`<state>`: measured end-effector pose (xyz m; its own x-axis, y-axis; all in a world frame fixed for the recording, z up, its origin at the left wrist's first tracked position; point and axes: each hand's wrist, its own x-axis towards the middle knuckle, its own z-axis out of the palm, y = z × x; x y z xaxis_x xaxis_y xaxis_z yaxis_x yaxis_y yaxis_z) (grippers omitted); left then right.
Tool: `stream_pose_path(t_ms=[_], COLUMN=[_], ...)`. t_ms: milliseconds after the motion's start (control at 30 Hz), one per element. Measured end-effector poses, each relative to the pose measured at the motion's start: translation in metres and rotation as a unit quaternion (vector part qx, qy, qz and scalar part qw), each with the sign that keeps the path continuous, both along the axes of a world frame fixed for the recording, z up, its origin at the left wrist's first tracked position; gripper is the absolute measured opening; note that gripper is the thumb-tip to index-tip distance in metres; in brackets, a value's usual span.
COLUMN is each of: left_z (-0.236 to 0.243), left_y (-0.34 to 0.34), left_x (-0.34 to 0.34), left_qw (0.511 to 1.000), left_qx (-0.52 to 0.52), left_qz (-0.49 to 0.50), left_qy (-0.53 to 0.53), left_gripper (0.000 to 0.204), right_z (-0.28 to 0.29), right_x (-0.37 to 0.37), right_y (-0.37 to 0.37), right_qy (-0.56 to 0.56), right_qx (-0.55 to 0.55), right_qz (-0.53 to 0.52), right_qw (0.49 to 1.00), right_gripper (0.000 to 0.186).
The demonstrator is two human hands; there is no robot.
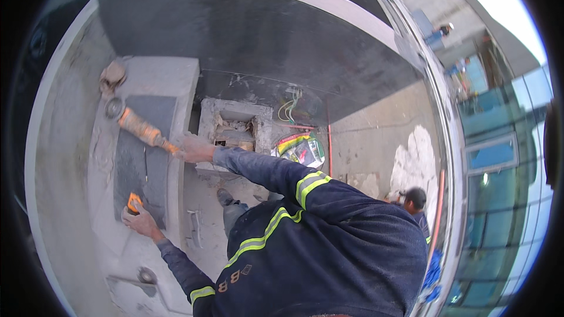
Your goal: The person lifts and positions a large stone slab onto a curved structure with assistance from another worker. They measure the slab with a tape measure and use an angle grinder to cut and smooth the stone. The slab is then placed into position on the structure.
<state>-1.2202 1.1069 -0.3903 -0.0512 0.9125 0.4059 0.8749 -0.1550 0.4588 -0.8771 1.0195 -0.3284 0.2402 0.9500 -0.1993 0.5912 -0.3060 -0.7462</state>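
My left hand (140, 219) is closed on a small orange tool (134, 202), perhaps a tape measure, at the lower part of a dark grey panel (144, 168) on the pale ledge (103, 199). My right hand (195, 149) grips the rear end of a dusty orange power grinder (140, 125), which lies slanted across the upper part of the panel with its disc head toward the upper left. Beside that head is a crumpled, dusty brown item (112, 75). A thin rod-like item (145, 164) rests on the panel between my hands.
A broken concrete box (235, 110) stands right of the ledge, beside a colourful sack (298, 151), cables and orange pipes (330, 152). A dark wall (264, 35) spans behind. A co-worker (416, 205) crouches at lower right; other workers (440, 32) appear beyond the railing.
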Motion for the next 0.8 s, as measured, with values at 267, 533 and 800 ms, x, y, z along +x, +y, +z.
stream_pose_path(t_ms=[267, 533, 800], left_z=[0.033, 0.068, 0.089], left_y=[-0.134, -0.206, -0.218], left_x=[-0.042, 0.043, 0.127], left_qw=[0.981, 0.912, 0.827], left_qx=[0.036, -0.085, -0.313], left_qz=[0.104, -0.141, -0.353], left_qy=[-0.159, -0.376, -0.304], left_gripper=[0.036, 0.033, 0.044], right_z=[0.005, -0.010, -0.055], right_x=[-0.047, 0.024, 0.104], right_y=[0.008, -0.086, -0.348], right_qy=[-0.073, -0.137, -0.075], right_qx=[0.017, 0.131, -0.169], right_qz=[0.000, -0.006, -0.175], right_qw=[0.997, 0.982, 0.967], right_gripper=[0.063, 0.052, 0.053])
